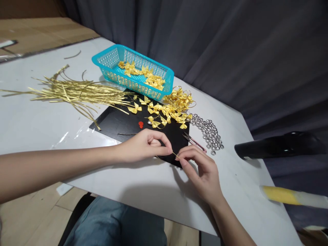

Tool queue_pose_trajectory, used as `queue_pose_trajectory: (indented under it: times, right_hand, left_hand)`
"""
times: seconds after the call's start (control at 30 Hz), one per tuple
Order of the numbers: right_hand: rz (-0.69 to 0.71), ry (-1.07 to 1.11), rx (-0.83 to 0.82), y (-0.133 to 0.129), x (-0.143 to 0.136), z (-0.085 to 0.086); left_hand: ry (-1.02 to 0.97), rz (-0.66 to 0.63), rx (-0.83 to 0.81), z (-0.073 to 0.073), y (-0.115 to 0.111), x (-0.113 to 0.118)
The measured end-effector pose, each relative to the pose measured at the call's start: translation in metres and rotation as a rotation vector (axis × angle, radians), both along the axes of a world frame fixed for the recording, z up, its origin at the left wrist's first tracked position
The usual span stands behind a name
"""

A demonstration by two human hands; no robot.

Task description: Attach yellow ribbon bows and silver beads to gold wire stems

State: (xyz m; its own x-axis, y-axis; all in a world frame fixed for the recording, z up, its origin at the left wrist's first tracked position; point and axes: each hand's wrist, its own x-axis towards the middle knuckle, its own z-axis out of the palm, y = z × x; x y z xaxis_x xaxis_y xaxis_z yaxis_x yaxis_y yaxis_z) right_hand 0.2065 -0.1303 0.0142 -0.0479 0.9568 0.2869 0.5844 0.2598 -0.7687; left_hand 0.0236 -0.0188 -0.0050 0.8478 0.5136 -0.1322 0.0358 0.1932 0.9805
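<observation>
My left hand pinches a thin gold cord between thumb and forefinger. A short stretch of that cord runs across to my right hand, whose thumb and fingertips also pinch it. Both hands hover over the front edge of a black mat. Just beyond them lie yellow ribbon bows, some with gold cord loops, and a small red piece. Beside my right hand, partly covered by it, is a pair of scissors with pinkish handles.
A turquoise basket holding yellow bows stands at the back. Many gold cords lie in a bundle on the left. Silver beads are spread at the right, near a black cylindrical object and a yellow-and-white roll.
</observation>
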Motion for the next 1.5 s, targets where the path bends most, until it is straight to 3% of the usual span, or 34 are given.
queue_pose_trajectory:
  times: [0.27,0.5,0.93,1.2,1.5]
  right_hand:
    - [-0.052,0.078,0.036,-0.001,0.007,-0.002]
    - [-0.010,-0.036,0.013,0.002,-0.003,-0.003]
    - [-0.006,-0.119,0.072,0.002,0.010,0.011]
    - [-0.225,0.035,0.113,0.003,0.043,0.000]
    - [0.084,-0.087,0.005,0.004,0.005,0.002]
  left_hand:
    - [-0.004,0.008,-0.019,-0.001,0.000,-0.001]
    - [-0.011,-0.004,-0.033,-0.003,0.001,0.000]
    - [-0.036,-0.080,0.008,0.002,-0.003,-0.003]
    - [-0.019,-0.059,0.043,0.003,0.001,-0.005]
    - [-0.030,-0.069,0.032,0.001,0.000,-0.003]
